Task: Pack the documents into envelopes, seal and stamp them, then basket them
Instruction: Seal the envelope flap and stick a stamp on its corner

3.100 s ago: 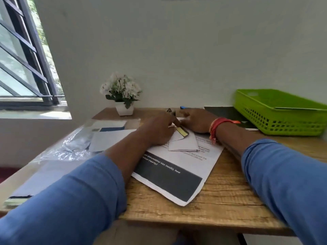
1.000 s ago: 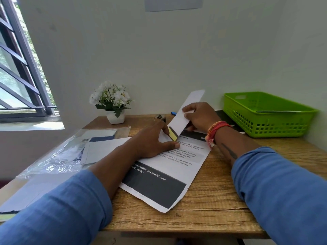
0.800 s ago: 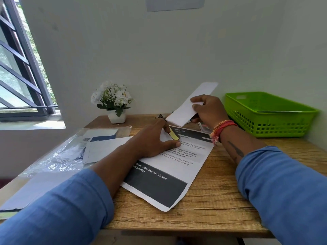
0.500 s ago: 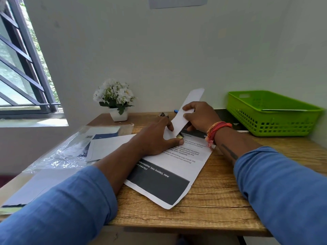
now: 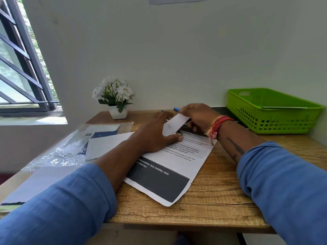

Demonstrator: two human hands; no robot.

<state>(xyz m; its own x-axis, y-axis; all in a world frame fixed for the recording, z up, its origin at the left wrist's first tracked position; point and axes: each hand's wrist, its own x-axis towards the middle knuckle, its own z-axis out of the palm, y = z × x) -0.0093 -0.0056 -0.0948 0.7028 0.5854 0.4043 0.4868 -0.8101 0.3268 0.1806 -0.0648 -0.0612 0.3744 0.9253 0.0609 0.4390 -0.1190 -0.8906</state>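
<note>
My right hand (image 5: 196,115) pinches a folded white paper (image 5: 174,124) and holds it low, slanting down toward my left hand. My left hand (image 5: 155,134) lies flat on the table and pins a small white envelope, which it almost fully hides. Both hands rest over a printed document (image 5: 169,165) with black text and a dark grey band. The green plastic basket (image 5: 272,124) stands at the back right, with a white sheet edge showing inside it.
A white envelope (image 5: 106,145) and a clear plastic bag of stationery (image 5: 70,147) lie left of the document. A small white pot of flowers (image 5: 116,101) stands at the back by the wall. A blue pen tip (image 5: 176,109) shows behind my right hand.
My right hand lifted the folded paper up and to the right, then brought it back down into the envelope under my left hand. The left hand stayed pressed in place.
</note>
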